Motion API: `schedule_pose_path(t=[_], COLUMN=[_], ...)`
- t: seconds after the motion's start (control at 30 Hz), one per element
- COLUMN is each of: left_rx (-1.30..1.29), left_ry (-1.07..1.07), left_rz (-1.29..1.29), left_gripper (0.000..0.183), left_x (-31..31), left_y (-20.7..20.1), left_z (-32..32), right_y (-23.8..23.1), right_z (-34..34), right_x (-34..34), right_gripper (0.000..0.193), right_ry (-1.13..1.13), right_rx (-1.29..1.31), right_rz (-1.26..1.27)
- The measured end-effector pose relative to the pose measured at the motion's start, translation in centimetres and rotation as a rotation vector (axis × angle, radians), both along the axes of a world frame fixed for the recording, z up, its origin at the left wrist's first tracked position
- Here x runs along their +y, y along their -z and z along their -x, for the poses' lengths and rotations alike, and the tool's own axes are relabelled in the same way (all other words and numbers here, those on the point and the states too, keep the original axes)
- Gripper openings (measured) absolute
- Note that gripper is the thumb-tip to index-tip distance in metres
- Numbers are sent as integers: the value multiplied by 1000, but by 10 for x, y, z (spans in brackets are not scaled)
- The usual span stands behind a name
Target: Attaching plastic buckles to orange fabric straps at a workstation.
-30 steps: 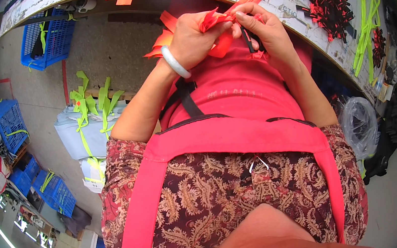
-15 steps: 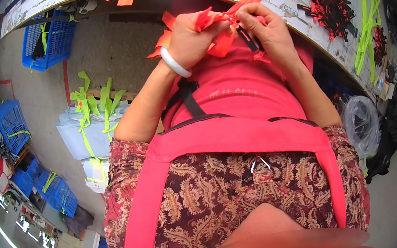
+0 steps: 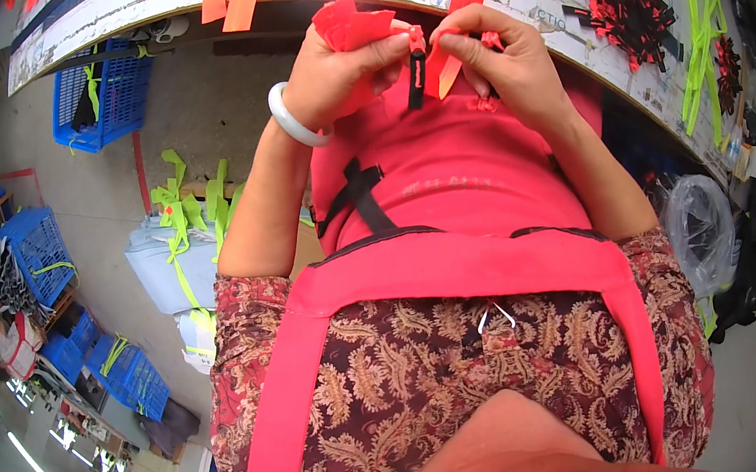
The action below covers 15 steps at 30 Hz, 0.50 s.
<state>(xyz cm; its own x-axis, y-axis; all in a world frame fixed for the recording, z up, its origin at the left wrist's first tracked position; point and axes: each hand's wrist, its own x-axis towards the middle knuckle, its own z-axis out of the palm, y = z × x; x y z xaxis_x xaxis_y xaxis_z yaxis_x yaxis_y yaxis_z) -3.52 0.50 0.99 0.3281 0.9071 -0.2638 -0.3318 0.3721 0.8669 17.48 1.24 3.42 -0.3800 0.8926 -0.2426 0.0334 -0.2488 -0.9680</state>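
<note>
Below the worktable (image 3: 175, 0), both hands pinch red fabric (image 3: 350, 25) near blue crates (image 3: 96, 92)

A long worktable (image 3: 175, 0) with a worn, pale top curves across the upper edge above a grey concrete floor (image 3: 199, 107). Blue plastic crates (image 3: 96, 92) stand beneath it and along the left side, near pale stacked bundles (image 3: 157, 265) tied with yellow-green straps. Bright strips at the far left may be ceiling lights (image 3: 2, 429).

Left hand (image 3: 340, 74) and right hand (image 3: 508, 61) pinched a red fabric piece (image 3: 364, 23) with black zipper pull (image 3: 417, 78) beside the surface (image 3: 175, 0)
</note>
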Motion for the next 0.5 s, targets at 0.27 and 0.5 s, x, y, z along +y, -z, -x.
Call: schedule_pose_path(t=[0.27, 0.5], left_rx=[-86, -66], left_ry=[74, 108], left_rz=[182, 141], left_gripper=[17, 16], left_x=[2, 2], left_y=[-11, -12], left_z=[4, 4], right_y=[-15, -18], right_z=[0, 0], right_x=[3, 3], right_gripper=[15, 15], right_ry=[-97, -104], right_rx=[-95, -151], right_rz=[111, 105])
